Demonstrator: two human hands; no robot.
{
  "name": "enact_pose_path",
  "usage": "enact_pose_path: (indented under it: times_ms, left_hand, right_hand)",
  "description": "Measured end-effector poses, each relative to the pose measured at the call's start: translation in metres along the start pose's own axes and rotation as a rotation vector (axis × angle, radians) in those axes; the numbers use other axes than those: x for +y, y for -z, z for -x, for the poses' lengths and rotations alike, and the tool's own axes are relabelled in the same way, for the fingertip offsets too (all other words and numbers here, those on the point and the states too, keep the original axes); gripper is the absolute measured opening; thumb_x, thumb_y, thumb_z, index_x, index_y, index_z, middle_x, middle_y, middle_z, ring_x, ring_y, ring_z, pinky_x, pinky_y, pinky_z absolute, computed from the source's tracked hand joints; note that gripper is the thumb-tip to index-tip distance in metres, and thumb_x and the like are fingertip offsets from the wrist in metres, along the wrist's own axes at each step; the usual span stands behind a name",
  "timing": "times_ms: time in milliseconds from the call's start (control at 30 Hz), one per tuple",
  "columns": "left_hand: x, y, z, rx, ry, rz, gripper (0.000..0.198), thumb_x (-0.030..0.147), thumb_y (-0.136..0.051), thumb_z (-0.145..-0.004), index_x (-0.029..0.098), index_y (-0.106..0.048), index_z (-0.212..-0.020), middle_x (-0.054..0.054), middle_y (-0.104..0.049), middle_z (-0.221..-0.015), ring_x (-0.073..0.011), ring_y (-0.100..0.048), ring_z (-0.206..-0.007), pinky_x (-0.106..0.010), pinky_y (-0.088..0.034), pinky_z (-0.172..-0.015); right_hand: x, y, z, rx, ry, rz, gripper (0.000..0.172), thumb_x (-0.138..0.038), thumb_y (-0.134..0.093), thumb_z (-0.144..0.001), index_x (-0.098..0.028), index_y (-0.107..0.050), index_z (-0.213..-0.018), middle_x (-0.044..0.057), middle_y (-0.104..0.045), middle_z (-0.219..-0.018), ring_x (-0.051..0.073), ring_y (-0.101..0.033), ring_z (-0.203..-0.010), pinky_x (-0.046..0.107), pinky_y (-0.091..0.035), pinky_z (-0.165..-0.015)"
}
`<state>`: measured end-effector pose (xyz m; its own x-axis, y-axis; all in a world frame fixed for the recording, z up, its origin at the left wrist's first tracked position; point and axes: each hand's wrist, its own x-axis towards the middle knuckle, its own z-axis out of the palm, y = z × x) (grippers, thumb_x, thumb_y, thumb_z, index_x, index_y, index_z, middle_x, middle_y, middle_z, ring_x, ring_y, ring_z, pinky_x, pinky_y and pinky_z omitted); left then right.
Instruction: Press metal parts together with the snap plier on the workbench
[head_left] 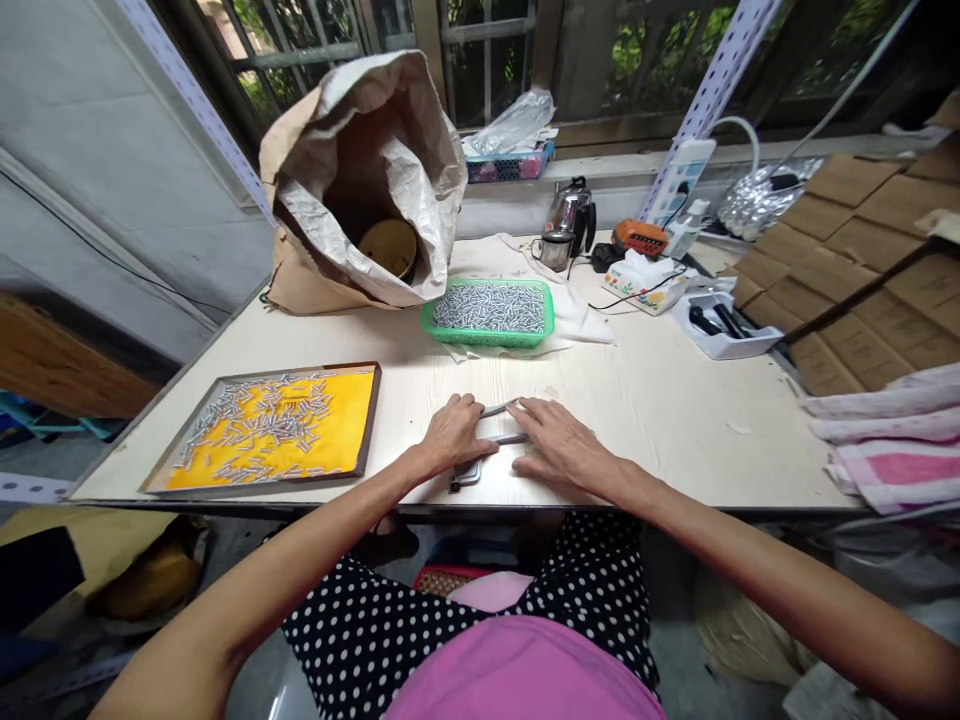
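Near the table's front edge lies a small metal frame tool (504, 438) with two bars running between my hands. My left hand (454, 436) is closed around its left end, above a small metal plate (469, 473). At the other end, my right hand (559, 445) touches the bars with its fingertips, its fingers apart. Further back is a green basket (487, 338) full of small silver pins (491, 306). To the left, a yellow-bottomed tray (349, 405) holds many scattered silver pins.
A large open paper sack (300, 270) leans at the back left. Behind the basket are a metal kettle (571, 212), an orange charger (640, 238) and a tissue box (641, 285). A white container (727, 345) and stacked cardboard (862, 270) are on the right.
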<state>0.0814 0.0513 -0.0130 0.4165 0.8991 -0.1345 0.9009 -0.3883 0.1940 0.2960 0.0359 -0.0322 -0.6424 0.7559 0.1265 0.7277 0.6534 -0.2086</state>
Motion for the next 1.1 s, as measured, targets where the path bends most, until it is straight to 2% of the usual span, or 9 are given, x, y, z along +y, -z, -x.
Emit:
enact_pose_path:
  times_ms: [100,200,300,400,600,767,867,967,1100]
  left_hand:
    - [-0.003,-0.001,0.008,0.02,0.075,0.013,0.046,0.048,-0.068,-0.077,0.012,-0.064,-0.105,-0.012,-0.061,-0.104,-0.0288,-0.055,-0.101,-0.036,-0.048,-0.079]
    - [-0.007,0.001,0.005,0.047,0.071,-0.019,0.047,0.047,-0.071,-0.074,0.012,-0.064,-0.103,-0.014,-0.061,-0.107,-0.0311,-0.054,-0.104,-0.038,-0.048,-0.08]
    - [-0.009,0.006,-0.002,0.049,0.103,-0.02,0.057,0.049,-0.075,-0.071,0.012,-0.062,-0.112,-0.016,-0.06,-0.115,-0.0332,-0.053,-0.11,-0.04,-0.048,-0.086]
    - [-0.001,0.002,0.011,0.159,0.044,-0.034,0.071,0.043,-0.078,-0.073,0.013,-0.049,-0.131,-0.018,-0.053,-0.134,-0.0343,-0.05,-0.12,-0.045,-0.044,-0.097]
    - [0.032,-0.052,0.073,0.305,-0.181,-0.035,0.065,0.052,-0.059,-0.089,0.014,-0.044,-0.139,-0.017,-0.045,-0.148,-0.0367,-0.032,-0.141,-0.052,-0.029,-0.113]
    - [0.037,-0.08,0.076,0.299,-0.106,0.015,0.071,0.062,-0.045,-0.092,0.011,-0.042,-0.142,-0.02,-0.042,-0.15,-0.0361,-0.033,-0.142,-0.054,-0.027,-0.115]
    - [0.033,-0.079,0.074,0.31,-0.146,0.046,0.069,0.061,-0.048,-0.091,0.012,-0.047,-0.138,-0.019,-0.046,-0.147,-0.0351,-0.036,-0.14,-0.055,-0.027,-0.115]
    - [0.02,-0.07,0.081,0.39,-0.162,0.097,0.044,0.045,-0.048,-0.097,0.014,-0.058,-0.125,-0.016,-0.054,-0.138,-0.0288,-0.046,-0.132,-0.046,-0.038,-0.11]
    - [-0.012,-0.056,0.09,0.487,0.031,0.098,0.026,0.019,-0.042,-0.099,0.018,-0.066,-0.109,-0.011,-0.064,-0.109,-0.0225,-0.055,-0.104,-0.038,-0.05,-0.09]
  right_hand:
    - [-0.001,-0.006,0.019,0.046,0.01,-0.035,0.076,-0.039,-0.067,-0.085,-0.014,-0.033,-0.148,0.022,-0.038,-0.149,0.035,-0.036,-0.137,0.054,-0.035,-0.109]
    - [0.002,-0.009,0.026,0.095,-0.008,-0.049,0.064,-0.033,-0.06,-0.09,-0.016,-0.036,-0.147,0.021,-0.04,-0.148,0.033,-0.037,-0.136,0.055,-0.037,-0.107]
    - [0.005,-0.01,0.013,0.121,0.013,-0.032,0.043,-0.023,-0.05,-0.094,-0.017,-0.051,-0.136,0.019,-0.049,-0.141,0.032,-0.043,-0.131,0.055,-0.041,-0.104]
    - [0.004,-0.009,-0.009,0.159,0.042,-0.033,0.037,-0.017,-0.041,-0.096,-0.019,-0.058,-0.129,0.016,-0.057,-0.131,0.028,-0.051,-0.121,0.053,-0.046,-0.099]
    - [-0.003,-0.013,-0.056,0.146,0.07,-0.004,0.038,-0.013,-0.04,-0.095,-0.021,-0.059,-0.127,0.011,-0.061,-0.122,0.024,-0.054,-0.11,0.039,-0.049,-0.089]
    - [0.0,-0.03,-0.103,-0.016,0.043,0.111,0.033,-0.016,-0.043,-0.096,-0.02,-0.061,-0.123,0.011,-0.061,-0.115,0.022,-0.054,-0.104,0.032,-0.047,-0.082]
    - [0.004,-0.033,-0.116,-0.043,0.018,0.132,0.028,-0.018,-0.042,-0.097,-0.018,-0.065,-0.112,0.01,-0.062,-0.105,0.022,-0.055,-0.101,0.031,-0.045,-0.081]
    - [0.004,-0.03,-0.108,0.015,-0.005,0.099,0.031,-0.019,-0.045,-0.096,-0.015,-0.06,-0.122,0.013,-0.059,-0.116,0.022,-0.055,-0.105,0.031,-0.045,-0.083]
    - [-0.006,-0.029,-0.076,0.081,0.119,-0.028,0.031,-0.025,-0.042,-0.1,-0.017,-0.059,-0.123,0.011,-0.06,-0.117,0.022,-0.055,-0.104,0.034,-0.046,-0.089]
